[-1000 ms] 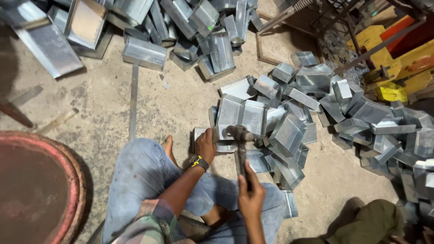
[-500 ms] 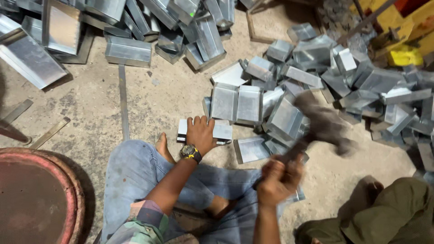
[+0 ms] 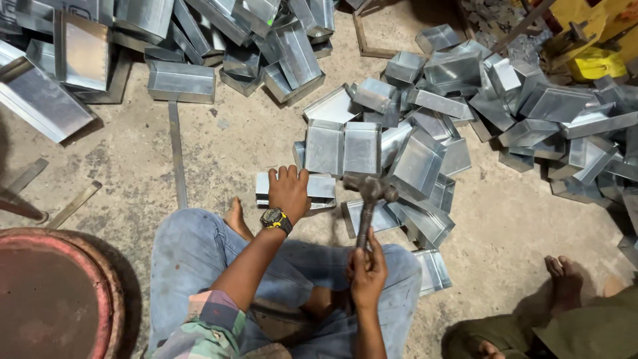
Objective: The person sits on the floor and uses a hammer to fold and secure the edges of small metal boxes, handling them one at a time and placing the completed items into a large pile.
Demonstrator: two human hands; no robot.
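I sit on the concrete floor in blue jeans with a bare foot (image 3: pixel 234 216) showing. My left hand (image 3: pixel 289 193), with a black and yellow wristwatch, presses flat on a small folded sheet-metal piece (image 3: pixel 319 188) lying in front of me. My right hand (image 3: pixel 367 267) grips the handle of a hammer (image 3: pixel 369 194), whose head hangs just right of that piece, above another metal piece (image 3: pixel 382 216). Two upright shiny metal boxes (image 3: pixel 343 147) stand just beyond my hands.
Heaps of galvanized metal boxes lie at the top left (image 3: pixel 179 80) and to the right (image 3: pixel 531 113). A round rusty red drum rim (image 3: pixel 73 292) sits at lower left. A flat metal strip (image 3: pixel 176 153) lies on the floor. Another person's bare foot (image 3: pixel 565 279) is at lower right.
The hammer was raised to the right half a second ago and has come down again beside the piece under my left hand. My left hand has stayed on the piece.
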